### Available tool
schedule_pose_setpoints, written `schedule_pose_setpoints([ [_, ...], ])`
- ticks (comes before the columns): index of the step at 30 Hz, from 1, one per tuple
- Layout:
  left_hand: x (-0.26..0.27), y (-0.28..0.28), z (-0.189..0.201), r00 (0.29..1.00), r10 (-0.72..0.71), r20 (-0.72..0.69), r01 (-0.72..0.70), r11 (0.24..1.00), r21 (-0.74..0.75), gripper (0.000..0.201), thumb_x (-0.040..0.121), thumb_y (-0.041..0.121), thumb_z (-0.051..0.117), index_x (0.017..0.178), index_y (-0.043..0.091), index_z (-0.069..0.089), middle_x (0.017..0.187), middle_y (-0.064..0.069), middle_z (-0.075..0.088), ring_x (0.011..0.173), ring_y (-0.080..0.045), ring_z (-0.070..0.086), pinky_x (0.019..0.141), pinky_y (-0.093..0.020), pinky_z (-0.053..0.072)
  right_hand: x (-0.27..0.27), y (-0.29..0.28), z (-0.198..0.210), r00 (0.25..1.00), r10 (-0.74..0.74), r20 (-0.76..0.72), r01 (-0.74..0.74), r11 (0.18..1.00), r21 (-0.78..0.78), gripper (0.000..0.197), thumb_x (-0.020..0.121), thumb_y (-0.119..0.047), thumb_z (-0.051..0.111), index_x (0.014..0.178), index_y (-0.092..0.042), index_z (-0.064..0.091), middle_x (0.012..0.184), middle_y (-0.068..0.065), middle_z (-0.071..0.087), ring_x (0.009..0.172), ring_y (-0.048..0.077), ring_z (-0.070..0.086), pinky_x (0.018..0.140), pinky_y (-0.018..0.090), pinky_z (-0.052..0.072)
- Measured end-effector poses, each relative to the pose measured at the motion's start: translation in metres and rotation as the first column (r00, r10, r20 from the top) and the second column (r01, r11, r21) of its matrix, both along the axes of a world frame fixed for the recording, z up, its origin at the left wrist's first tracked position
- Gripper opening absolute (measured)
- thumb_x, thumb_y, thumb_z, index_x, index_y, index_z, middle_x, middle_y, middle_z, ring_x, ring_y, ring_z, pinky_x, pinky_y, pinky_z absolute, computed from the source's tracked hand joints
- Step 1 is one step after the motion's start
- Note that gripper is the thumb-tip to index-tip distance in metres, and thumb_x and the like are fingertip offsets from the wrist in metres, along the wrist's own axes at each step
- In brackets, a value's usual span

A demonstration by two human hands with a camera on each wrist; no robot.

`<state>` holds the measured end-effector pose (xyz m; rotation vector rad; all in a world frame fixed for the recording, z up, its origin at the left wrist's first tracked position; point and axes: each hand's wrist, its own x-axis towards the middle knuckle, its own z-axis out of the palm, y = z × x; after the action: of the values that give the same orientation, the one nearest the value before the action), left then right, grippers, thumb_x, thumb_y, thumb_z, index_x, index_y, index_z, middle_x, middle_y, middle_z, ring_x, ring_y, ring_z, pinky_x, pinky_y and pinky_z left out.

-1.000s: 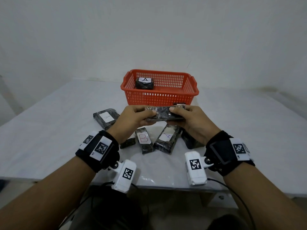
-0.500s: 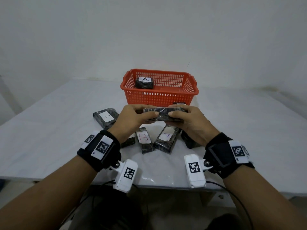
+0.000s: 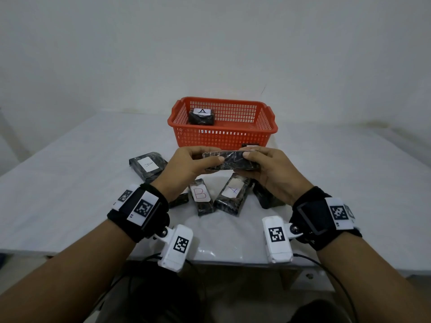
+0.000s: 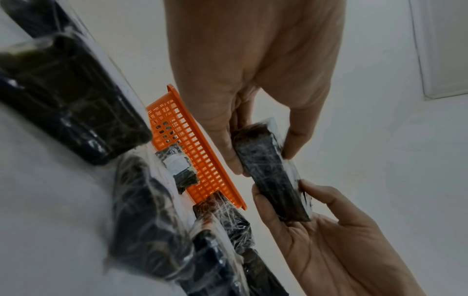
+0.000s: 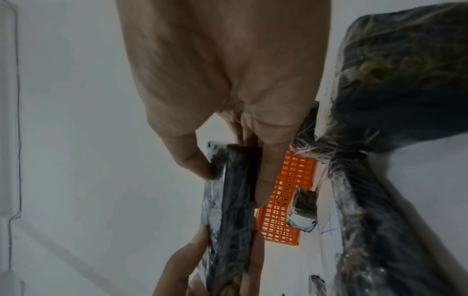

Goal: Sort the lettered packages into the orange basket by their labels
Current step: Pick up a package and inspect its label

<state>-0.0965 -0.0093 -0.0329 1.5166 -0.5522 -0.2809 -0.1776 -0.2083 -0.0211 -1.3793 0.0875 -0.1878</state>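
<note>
Fingers: both hands pinch one dark wrapped package (image 3: 229,162) by its ends, thumb on the near face and fingers (image 4: 229,152) curled behind it.
Left hand (image 3: 189,167): grips the left end; thumb tip lies flat on the wrap.
Right hand (image 3: 271,170): grips the right end, thumb opposite the fingers.
Held package: clear of the table (image 3: 70,187), level, edge-on to the head camera, just in front of the orange basket (image 3: 222,138); its label cannot be read from any view.
Basket content: one package marked A (image 3: 201,115) in the back-left corner.
Still on the table: a package marked A (image 3: 147,164) at left, one marked B (image 3: 201,197), another with a blue A (image 3: 233,192), and darker ones partly hidden beneath the hands.
Advice, as judged: tilt the labelled face toward the eyes before committing; hold by the firm ends, since the film looks slippery.
Placement: if it reads A, set it beside the A already inside; otherwise keep it well apart.
Risk: a loose one-handed carry over the rim could drop it.
</note>
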Motion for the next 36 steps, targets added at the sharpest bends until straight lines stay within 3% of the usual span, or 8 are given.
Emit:
schedule_pose_setpoints([
  [6,-0.003,0.001,0.000,0.996,0.051,0.070,-0.053,0.998,0.022,0.034,0.085,-0.001,0.079,0.118,0.004,0.073,0.110,-0.007,0.079,0.100,-0.019,0.077,0.092,-0.027,0.060,-0.005,-0.002,-0.002,0.999,0.043,-0.023,-0.042,0.999,0.024,0.024,0.102,-0.006,0.058,0.118,0.008,0.068,0.122,0.024,0.073,0.115,0.033,0.071,0.091,0.038,0.063],
  [10,-0.004,0.002,0.001,0.995,0.032,0.090,-0.035,0.999,0.025,0.041,0.083,-0.005,0.079,0.122,0.005,0.070,0.115,-0.008,0.078,0.107,-0.019,0.075,0.094,-0.028,0.060,-0.007,-0.002,0.001,0.997,0.014,-0.081,-0.012,1.000,0.017,0.027,0.101,-0.011,0.062,0.121,0.007,0.068,0.119,0.019,0.076,0.115,0.033,0.072,0.081,0.031,0.064],
  [16,-0.003,0.001,0.002,0.971,0.042,0.236,-0.085,0.981,0.174,0.042,0.079,0.014,0.089,0.117,0.024,0.074,0.113,0.006,0.076,0.103,-0.012,0.073,0.093,-0.031,0.060,-0.007,0.000,0.003,1.000,-0.022,-0.002,0.022,1.000,0.021,0.022,0.099,-0.006,0.064,0.118,0.004,0.067,0.122,0.022,0.073,0.108,0.032,0.073,0.082,0.032,0.064],
  [18,-0.003,0.002,0.003,0.962,0.042,0.270,-0.105,0.969,0.223,0.040,0.078,0.018,0.089,0.114,0.028,0.075,0.109,0.012,0.076,0.098,-0.003,0.071,0.090,-0.027,0.057,-0.008,-0.001,0.004,1.000,-0.014,0.000,0.014,0.998,0.057,0.030,0.103,-0.015,0.058,0.127,0.003,0.065,0.124,0.020,0.072,0.112,0.031,0.072,0.087,0.036,0.064],
  [21,-0.001,0.002,0.005,0.955,0.049,0.294,-0.137,0.948,0.286,0.038,0.077,0.019,0.090,0.111,0.030,0.075,0.106,0.017,0.077,0.096,0.004,0.069,0.092,-0.024,0.052,-0.010,-0.004,0.006,1.000,-0.017,0.003,0.017,0.997,0.081,0.029,0.106,-0.008,0.049,0.126,-0.002,0.068,0.123,0.019,0.072,0.108,0.029,0.072,0.084,0.035,0.064],
  [27,0.001,-0.001,0.005,0.957,0.046,0.285,-0.134,0.945,0.298,0.043,0.072,0.015,0.093,0.105,0.030,0.072,0.106,0.013,0.077,0.102,-0.006,0.072,0.102,-0.042,0.057,-0.008,-0.003,0.007,0.999,0.046,-0.026,-0.045,0.998,0.047,0.028,0.100,-0.013,0.062,0.126,-0.002,0.068,0.127,0.024,0.071,0.099,0.028,0.074,0.088,0.034,0.063],
  [32,-0.007,-0.005,0.008,0.955,0.001,0.296,-0.075,0.969,0.237,0.043,0.075,0.010,0.091,0.112,0.020,0.071,0.110,0.009,0.077,0.109,-0.005,0.071,0.104,-0.041,0.055,-0.008,0.005,0.008,0.975,0.179,-0.132,-0.168,0.981,0.094,0.043,0.087,-0.038,0.070,0.124,-0.016,0.067,0.125,0.024,0.072,0.115,0.042,0.071,0.102,0.048,0.057],
  [36,-0.011,-0.002,0.014,0.963,-0.031,0.269,-0.037,0.969,0.243,0.046,0.077,0.023,0.091,0.117,0.026,0.069,0.118,0.011,0.073,0.114,-0.004,0.068,0.105,-0.036,0.054,-0.008,0.007,0.007,0.984,0.174,-0.045,-0.175,0.984,-0.020,0.032,0.093,-0.034,0.065,0.119,-0.015,0.070,0.124,0.019,0.073,0.119,0.034,0.070,0.100,0.039,0.059],
])
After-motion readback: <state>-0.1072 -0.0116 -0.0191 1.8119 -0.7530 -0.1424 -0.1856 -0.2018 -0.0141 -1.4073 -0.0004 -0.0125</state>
